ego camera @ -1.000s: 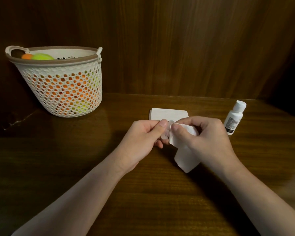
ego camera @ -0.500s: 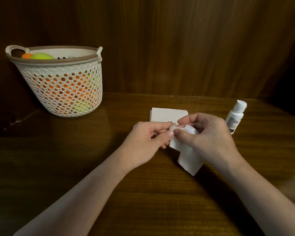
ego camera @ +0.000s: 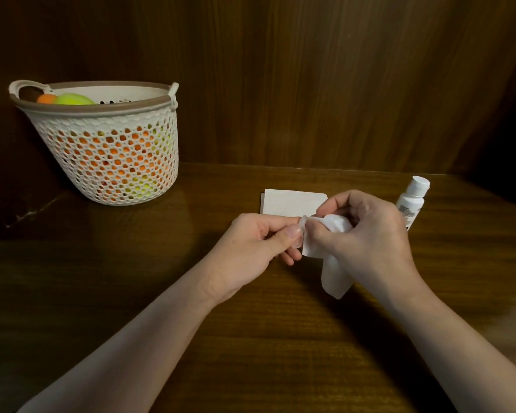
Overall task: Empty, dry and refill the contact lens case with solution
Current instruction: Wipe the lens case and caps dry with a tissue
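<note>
Surface: a dark wooden counter (ego camera: pixel 131 293) with visible grain, backed by a wall (ego camera: pixel 310 70) of dark vertical wood panelling. Lighting is dim.

Far left on the counter stands a white perforated basket (ego camera: pixel 111 156) with a brown rim and looped handles. Orange and yellow-green balls (ego camera: pixel 72 99) show over its rim and through the holes.

Near centre, beyond the hands, a folded white tissue stack (ego camera: pixel 289 202) lies flat. To the right a small white bottle (ego camera: pixel 411 201) with a white cap and a printed label stands on the counter, its lower part hidden behind the right hand.

The lens case (ego camera: pixel 303 223) is a small clear piece held above the counter between the two hands, in front of the stack. Only a sliver of it is visible; which part of the case it is cannot be told.

Left hand (ego camera: pixel 256 245): fingers curled, thumb and forefinger pinching the case from the left, thumbnail facing the camera. Forearm enters from lower left.

Right hand (ego camera: pixel 367 234): fingers curled round a white tissue (ego camera: pixel 334 248), thumb and forefinger pressing it against the case. The loose end of the tissue hangs below the hand toward the counter. Forearm enters from lower right.

The two hands touch at the fingertips around the case.
</note>
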Demonstrator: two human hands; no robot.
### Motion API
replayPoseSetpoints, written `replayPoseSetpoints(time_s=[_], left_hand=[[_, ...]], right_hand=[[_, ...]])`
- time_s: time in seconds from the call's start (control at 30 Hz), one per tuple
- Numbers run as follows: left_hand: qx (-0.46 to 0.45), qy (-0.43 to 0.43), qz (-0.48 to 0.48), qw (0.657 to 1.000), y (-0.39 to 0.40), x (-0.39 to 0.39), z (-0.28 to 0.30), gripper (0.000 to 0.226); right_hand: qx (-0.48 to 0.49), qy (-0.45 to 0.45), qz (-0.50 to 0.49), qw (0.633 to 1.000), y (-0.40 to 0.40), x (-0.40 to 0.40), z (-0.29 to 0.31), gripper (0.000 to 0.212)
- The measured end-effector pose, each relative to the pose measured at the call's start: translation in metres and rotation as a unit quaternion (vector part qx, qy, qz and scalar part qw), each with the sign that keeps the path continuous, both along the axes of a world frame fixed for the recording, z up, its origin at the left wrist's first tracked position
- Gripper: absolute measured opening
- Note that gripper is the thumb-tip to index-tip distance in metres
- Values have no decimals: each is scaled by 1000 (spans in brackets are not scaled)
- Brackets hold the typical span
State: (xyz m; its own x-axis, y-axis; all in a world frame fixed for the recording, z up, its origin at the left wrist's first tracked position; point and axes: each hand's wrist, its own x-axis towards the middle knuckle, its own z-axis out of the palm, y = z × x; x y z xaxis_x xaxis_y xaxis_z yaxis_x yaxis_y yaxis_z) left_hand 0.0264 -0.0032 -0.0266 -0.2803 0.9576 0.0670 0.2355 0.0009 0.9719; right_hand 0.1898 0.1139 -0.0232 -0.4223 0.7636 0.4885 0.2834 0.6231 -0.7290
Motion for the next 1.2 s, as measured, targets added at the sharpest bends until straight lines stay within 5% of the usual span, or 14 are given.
replayPoseSetpoints(time_s=[0.6, 0.73, 1.2], left_hand=[[19, 19, 21, 999, 2, -1, -1, 28], [29, 36, 24, 999, 2, 0, -3, 26], [24, -6, 27, 999, 3, -4, -1, 26]], right_hand=[[-93, -50, 1, 994, 5, 3, -6, 26], [-118, -32, 52, 991, 4, 3, -4, 12], [-10, 7, 6, 1000, -4, -2, -4, 12]])
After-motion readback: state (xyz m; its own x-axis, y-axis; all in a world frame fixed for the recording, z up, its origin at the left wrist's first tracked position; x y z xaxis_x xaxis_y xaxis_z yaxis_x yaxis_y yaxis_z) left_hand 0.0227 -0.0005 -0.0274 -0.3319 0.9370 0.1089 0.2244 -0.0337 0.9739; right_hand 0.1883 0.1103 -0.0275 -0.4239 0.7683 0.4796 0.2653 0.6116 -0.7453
